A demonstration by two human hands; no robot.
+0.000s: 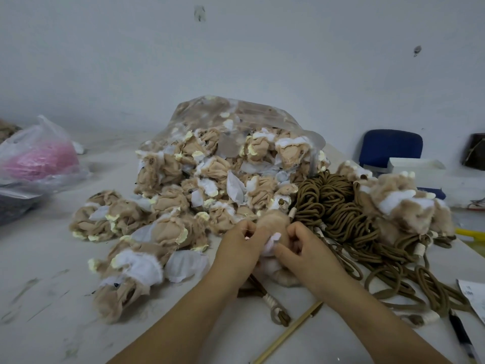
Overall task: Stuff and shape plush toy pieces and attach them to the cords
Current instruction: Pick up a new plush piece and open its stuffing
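Note:
A tan plush piece [273, 224] with a white fabric edge sits between both hands at the table's middle. My left hand [241, 245] grips its left side with curled fingers. My right hand [301, 245] pinches its right side and the white part. Behind it, a large heap of inside-out tan and white plush pieces [183, 195] spills from a clear plastic bag [244, 114]. A tangle of brown cords [338, 206] lies to the right, and one cord with a white-wrapped end [273, 303] runs under my wrists.
A thin wooden stick [288, 334] lies at the front. More plush pieces [404, 203] rest on the cords at right. A bag with pink material [39, 158] stands far left. A blue chair [391, 145], a black pen [462, 337] and a paper sheet [475, 298] are at right.

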